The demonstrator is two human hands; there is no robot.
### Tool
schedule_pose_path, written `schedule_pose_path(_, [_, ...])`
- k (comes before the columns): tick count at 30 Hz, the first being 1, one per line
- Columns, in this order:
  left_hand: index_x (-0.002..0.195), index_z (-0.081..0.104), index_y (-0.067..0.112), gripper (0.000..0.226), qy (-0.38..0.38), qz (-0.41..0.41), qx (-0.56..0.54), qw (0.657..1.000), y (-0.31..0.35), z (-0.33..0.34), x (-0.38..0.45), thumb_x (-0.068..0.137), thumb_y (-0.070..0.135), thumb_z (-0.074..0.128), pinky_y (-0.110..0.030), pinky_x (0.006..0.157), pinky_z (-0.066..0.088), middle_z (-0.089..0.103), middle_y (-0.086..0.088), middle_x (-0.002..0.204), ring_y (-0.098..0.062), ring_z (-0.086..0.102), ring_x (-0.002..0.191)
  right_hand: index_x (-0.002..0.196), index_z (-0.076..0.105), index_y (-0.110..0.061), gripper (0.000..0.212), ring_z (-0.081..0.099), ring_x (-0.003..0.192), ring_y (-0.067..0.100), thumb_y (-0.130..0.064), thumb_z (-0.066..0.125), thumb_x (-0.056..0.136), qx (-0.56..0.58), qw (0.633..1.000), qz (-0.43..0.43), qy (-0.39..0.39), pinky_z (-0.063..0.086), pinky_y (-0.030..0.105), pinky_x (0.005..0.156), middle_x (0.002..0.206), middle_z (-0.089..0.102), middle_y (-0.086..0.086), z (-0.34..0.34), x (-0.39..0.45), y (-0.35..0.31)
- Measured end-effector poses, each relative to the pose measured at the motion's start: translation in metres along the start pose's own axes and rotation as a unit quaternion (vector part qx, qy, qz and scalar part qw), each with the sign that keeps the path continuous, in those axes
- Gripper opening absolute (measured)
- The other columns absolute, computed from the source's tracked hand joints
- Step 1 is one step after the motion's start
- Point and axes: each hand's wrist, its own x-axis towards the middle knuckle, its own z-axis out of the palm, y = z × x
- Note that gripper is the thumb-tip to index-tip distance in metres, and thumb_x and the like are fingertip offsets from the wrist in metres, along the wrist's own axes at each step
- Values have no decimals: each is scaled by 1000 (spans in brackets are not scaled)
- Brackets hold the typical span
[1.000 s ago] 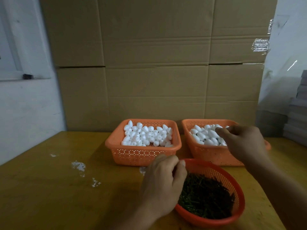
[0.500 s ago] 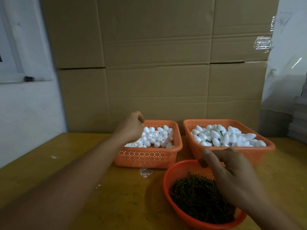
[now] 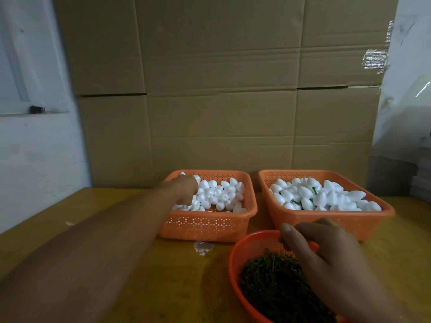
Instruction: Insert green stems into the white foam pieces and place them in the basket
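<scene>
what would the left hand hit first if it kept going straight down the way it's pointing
Most likely the loose white foam pieces in the left orange basket. The left hand reaches over the basket's near left corner with its fingers angled down into the pile; they look to be at or just touching the pieces, though depth is unclear.

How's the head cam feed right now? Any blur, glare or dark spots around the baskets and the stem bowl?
Head view: dim and soft overall; the left hand in the left basket is slightly smeared. The stems in the round bowl read as a dark mass. Glare only on the tape top right. Wide-angle bending shows at the edges.
</scene>
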Motion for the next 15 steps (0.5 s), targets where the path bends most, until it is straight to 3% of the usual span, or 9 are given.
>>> schedule_pose_path(5, [145, 43, 17, 61, 7, -14, -17, 1000, 2, 4, -1, 90, 5, 66, -37, 95, 53, 40, -18, 150, -29, 57, 121, 61, 70, -30, 57, 55, 73, 3, -71, 41, 87, 3, 1000, -2, 13, 48, 40, 68, 65, 62, -16, 0, -2, -1])
schedule_pose_path(10, [136, 50, 18, 40, 50, 15, -34, 998, -2, 7, 3, 97, 14, 58, -38, 97, 50, 47, -11, 143, -27, 51, 127, 62, 70, -34, 49, 54, 76, 2, -68, 39, 79, -10, 1000, -2, -14, 46, 38, 70, 93, 53, -46, -3, -1, -8])
schedule_pose_path(13, [109, 62, 18, 15, 112, 40, -62, 991, -1, 2, 4, 94, 20, 64, -35, 84, 50, 64, -2, 117, -18, 59, 102, 60, 67, -36, 49, 54, 76, 0, -69, 37, 79, -15, 1000, 0, -25, 45, 37, 70, 93, 51, -49, -5, -2, -10])
schedule_pose_path(15, [101, 61, 20, 11, 146, 46, -108, 982, 2, -5, 1, 91, 22, 66, -35, 79, 52, 65, 1, 108, -15, 60, 91, 59, 66, -37, 48, 53, 75, 0, -69, 37, 79, -18, 1000, 0, -25, 43, 35, 68, 93, 50, -50, -6, -2, -11])
